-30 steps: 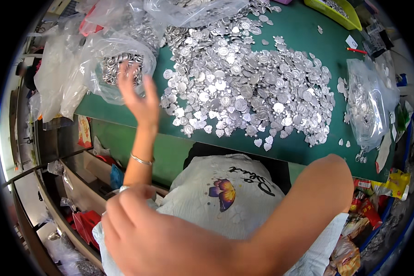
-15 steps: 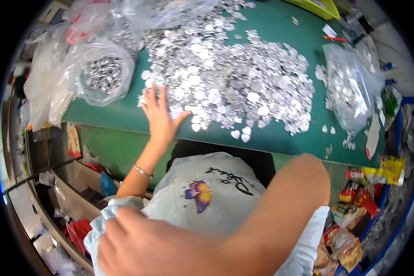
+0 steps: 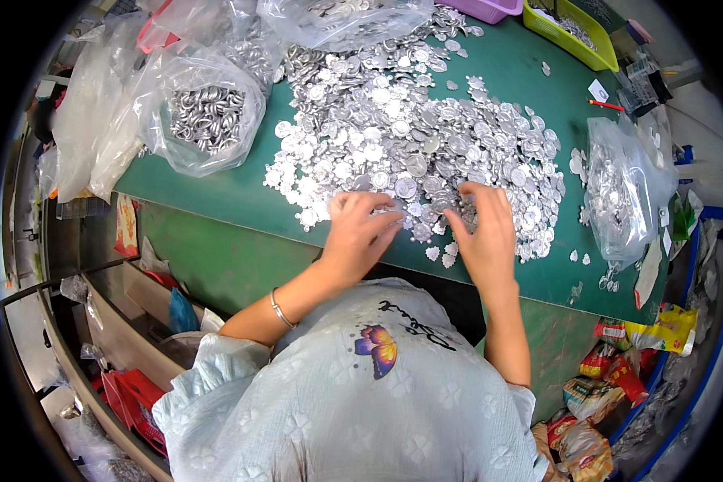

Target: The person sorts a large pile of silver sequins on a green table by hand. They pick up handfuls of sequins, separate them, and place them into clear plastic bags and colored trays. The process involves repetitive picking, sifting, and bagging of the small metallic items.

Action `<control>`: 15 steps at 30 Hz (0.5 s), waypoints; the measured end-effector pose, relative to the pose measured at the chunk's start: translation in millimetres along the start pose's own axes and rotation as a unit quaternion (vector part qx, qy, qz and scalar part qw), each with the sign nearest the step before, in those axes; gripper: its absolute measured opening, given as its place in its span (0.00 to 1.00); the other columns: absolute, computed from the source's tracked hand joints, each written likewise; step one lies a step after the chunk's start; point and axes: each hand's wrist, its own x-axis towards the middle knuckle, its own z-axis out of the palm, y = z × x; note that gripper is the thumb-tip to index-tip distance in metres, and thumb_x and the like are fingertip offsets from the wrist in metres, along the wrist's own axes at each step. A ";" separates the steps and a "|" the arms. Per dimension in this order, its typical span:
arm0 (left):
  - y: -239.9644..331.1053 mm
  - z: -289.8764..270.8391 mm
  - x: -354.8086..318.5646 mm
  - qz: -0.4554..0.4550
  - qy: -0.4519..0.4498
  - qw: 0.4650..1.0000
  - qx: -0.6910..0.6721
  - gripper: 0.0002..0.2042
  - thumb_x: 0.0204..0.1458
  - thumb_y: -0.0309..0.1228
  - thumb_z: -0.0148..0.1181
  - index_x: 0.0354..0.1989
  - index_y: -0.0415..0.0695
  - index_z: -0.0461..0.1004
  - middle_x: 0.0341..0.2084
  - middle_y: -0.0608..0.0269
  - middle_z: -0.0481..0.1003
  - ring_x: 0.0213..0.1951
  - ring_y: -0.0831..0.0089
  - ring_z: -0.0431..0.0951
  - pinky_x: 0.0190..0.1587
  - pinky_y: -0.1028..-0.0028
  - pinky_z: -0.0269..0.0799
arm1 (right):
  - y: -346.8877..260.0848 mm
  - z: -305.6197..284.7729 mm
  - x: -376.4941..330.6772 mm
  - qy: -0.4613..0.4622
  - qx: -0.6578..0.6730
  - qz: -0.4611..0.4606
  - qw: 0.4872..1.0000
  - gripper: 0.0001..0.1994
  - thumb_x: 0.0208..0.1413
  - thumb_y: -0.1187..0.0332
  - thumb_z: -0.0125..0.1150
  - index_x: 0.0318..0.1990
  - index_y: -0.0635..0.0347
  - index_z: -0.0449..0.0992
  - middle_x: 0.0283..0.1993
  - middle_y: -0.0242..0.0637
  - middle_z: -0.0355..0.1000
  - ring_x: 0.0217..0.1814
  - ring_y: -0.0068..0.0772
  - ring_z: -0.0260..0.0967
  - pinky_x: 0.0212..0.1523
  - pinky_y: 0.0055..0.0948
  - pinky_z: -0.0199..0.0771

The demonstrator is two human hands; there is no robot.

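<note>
A wide heap of small, flat, silvery metal pieces [image 3: 426,136], many round with scalloped edges, covers the middle of the green tabletop [image 3: 241,201]. Both my hands are at the heap's near edge, a short gap between them. My left hand [image 3: 360,233] has its fingers bent over the pieces and its thumb pointing right, apart from the fingers; nothing shows in it. My right hand [image 3: 488,233] touches the heap with curved fingers, its thumb spread toward the left hand. No piece is visible in its grasp. The undersides of the fingertips are hidden.
To the left stands an open clear bag of curved silvery parts [image 3: 209,120]. Another clear bag [image 3: 618,193] lies at the right, near a red pencil [image 3: 606,105]. A yellow-green basket [image 3: 574,36] and a purple basket [image 3: 482,8] are at the back. Snack packets [image 3: 610,377] lie lower right.
My right arm has swung from close in front of my body out to the heap. My left hand has slid right along the near edge, its spread fingers now bent.
</note>
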 end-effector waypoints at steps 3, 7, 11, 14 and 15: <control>2.4 4.9 9.7 -0.022 0.010 1.000 -0.005 0.13 0.39 0.23 0.64 0.36 0.48 0.75 0.37 0.67 0.69 0.39 0.70 0.68 0.45 0.68 0.54 | 2.3 28.5 -0.6 0.015 -0.090 -0.026 0.996 0.19 0.40 0.72 0.65 0.42 0.62 0.70 0.41 0.38 0.68 0.41 0.39 0.62 0.40 0.34 0.58; 3.8 4.6 16.4 -0.050 0.019 0.999 -0.004 0.13 0.39 0.23 0.64 0.36 0.48 0.75 0.36 0.68 0.69 0.39 0.71 0.67 0.45 0.69 0.54 | 8.0 33.9 -3.3 0.050 -0.070 -0.010 0.996 0.18 0.39 0.73 0.66 0.42 0.62 0.71 0.36 0.38 0.67 0.39 0.40 0.62 0.39 0.35 0.59; 0.7 6.9 15.7 -0.061 0.019 0.998 -0.013 0.13 0.39 0.23 0.64 0.36 0.48 0.75 0.36 0.68 0.69 0.39 0.71 0.68 0.45 0.69 0.54 | 16.1 33.4 -14.4 0.124 0.133 0.072 0.981 0.09 0.42 0.79 0.63 0.33 0.62 0.75 0.33 0.39 0.68 0.34 0.36 0.67 0.35 0.28 0.67; 0.5 9.3 21.2 -0.051 0.009 0.998 -0.024 0.15 0.39 0.23 0.64 0.38 0.48 0.74 0.37 0.67 0.69 0.39 0.70 0.67 0.45 0.68 0.54 | 37.2 22.2 -34.7 0.192 0.416 0.272 0.847 0.09 0.49 0.79 0.59 0.40 0.65 0.71 0.36 0.36 0.70 0.33 0.26 0.67 0.35 0.22 0.67; -0.3 12.3 24.1 -0.043 0.006 0.999 -0.025 0.15 0.39 0.24 0.64 0.39 0.48 0.74 0.37 0.67 0.68 0.39 0.70 0.67 0.45 0.68 0.53 | 42.2 18.6 -36.9 0.223 0.577 0.268 0.739 0.11 0.53 0.79 0.55 0.44 0.66 0.67 0.37 0.35 0.69 0.33 0.25 0.67 0.35 0.20 0.67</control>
